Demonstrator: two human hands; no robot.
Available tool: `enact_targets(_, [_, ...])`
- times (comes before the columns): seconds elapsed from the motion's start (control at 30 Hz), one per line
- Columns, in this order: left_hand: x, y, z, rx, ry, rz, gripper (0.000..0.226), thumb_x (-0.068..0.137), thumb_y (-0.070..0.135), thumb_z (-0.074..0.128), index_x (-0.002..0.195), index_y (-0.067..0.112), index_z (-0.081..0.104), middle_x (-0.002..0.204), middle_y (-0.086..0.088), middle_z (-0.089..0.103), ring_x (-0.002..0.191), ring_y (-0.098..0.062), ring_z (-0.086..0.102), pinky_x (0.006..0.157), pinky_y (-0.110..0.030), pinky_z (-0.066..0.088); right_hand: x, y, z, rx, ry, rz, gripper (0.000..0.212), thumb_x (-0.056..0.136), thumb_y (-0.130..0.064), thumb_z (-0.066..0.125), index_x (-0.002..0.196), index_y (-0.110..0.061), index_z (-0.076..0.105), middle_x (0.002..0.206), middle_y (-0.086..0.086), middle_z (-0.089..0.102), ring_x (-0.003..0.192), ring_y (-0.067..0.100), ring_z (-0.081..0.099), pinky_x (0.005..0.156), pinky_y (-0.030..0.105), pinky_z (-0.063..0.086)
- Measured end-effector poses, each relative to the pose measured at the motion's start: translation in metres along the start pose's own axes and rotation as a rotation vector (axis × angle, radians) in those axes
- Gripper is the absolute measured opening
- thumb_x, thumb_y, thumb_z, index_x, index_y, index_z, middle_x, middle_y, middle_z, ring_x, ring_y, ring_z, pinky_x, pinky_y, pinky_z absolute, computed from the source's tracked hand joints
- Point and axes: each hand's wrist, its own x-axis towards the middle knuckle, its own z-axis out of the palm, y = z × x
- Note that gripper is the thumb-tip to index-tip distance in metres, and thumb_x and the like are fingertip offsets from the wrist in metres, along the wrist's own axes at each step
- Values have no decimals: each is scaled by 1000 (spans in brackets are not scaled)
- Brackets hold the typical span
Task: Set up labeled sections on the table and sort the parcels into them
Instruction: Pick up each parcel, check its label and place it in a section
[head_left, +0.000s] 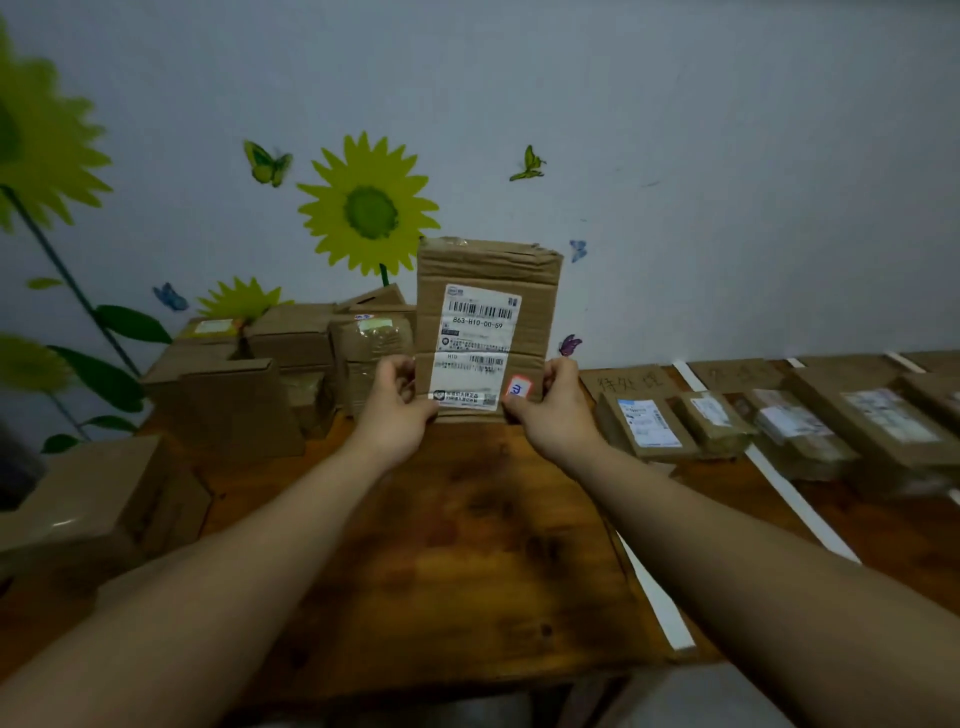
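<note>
Parcel is held upright above the table, gripped at its lower corners by left hand and right hand, seemingly so the label between them can be read

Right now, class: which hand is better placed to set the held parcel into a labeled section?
Probably the right hand. Both hands pinch the parcel, but the sections, split by white strips, lie on its side; the left hand sits nearer the piled boxes.
</note>
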Motion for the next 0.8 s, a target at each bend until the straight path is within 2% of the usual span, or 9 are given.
enact_targets(0.1, [-22,10,7,69,-51,-28,45,85,-5,59,117,18,37,107,4,54,89,-1,55,82,-21,46,-27,-5,-18,-29,1,24,39,85,-17,71,106,-21,39,96,-8,59,80,2,58,59,18,48])
enact_targets(0.23, [-42,9,34,256,-171,-189,59,89,14,59,139,20,28,129,-5,53,102,-21,57,90,-38,48,-50,5,-51,-119,-23,130,45,86,-25,70,121,-21,41,113,-1,62,92,9,61,82,34,53])
enact_targets(0.3, [-51,1,57,345,-267,-256,60,91,24,57,143,21,26,134,-8,51,109,-26,56,92,-41,48,-59,19,-72,-206,-70,200,53,90,-27,66,134,-18,40,126,3,58,108,20,59,92,40,51])
enact_targets(0.37, [-59,-10,88,408,-348,-286,58,92,30,55,142,19,29,134,-9,52,111,-27,56,91,-38,48,-68,36,-98,-291,-80,245,54,91,-29,63,139,-13,41,134,7,55,117,24,55,98,42,47])
enact_targets(0.43, [-65,-20,124,404,-404,-286,55,92,30,55,140,17,33,132,-10,53,109,-26,57,86,-33,47,-74,56,-128,-350,-59,272,56,91,-31,63,140,-13,42,137,8,52,120,25,53,99,40,46])
enact_targets(0.53, [-72,-28,183,371,-455,-283,55,93,26,55,142,16,32,133,-9,53,107,-22,55,81,-27,44,-77,88,-178,-359,-15,305,53,90,-30,64,137,-15,44,136,5,54,119,22,54,90,31,46])
enact_targets(0.63, [-74,-34,247,370,-512,-274,55,93,23,55,142,16,31,134,-8,52,109,-21,54,87,-26,43,-71,125,-232,-367,-13,340,52,90,-29,65,136,-15,45,134,5,55,115,22,55,85,29,44])
enact_targets(0.7, [-75,-39,288,394,-528,-295,55,93,24,54,143,18,31,133,-8,53,108,-21,55,83,-26,44,-64,152,-266,-400,-24,343,51,90,-30,64,135,-16,44,133,5,56,113,21,56,82,27,42])
enact_targets(0.8, [-79,-50,347,411,-512,-333,57,92,22,56,144,18,30,135,-5,51,117,-23,52,88,-25,42,-50,194,-311,-487,-49,311,57,91,-31,62,141,-19,38,137,5,53,115,21,54,82,25,40])
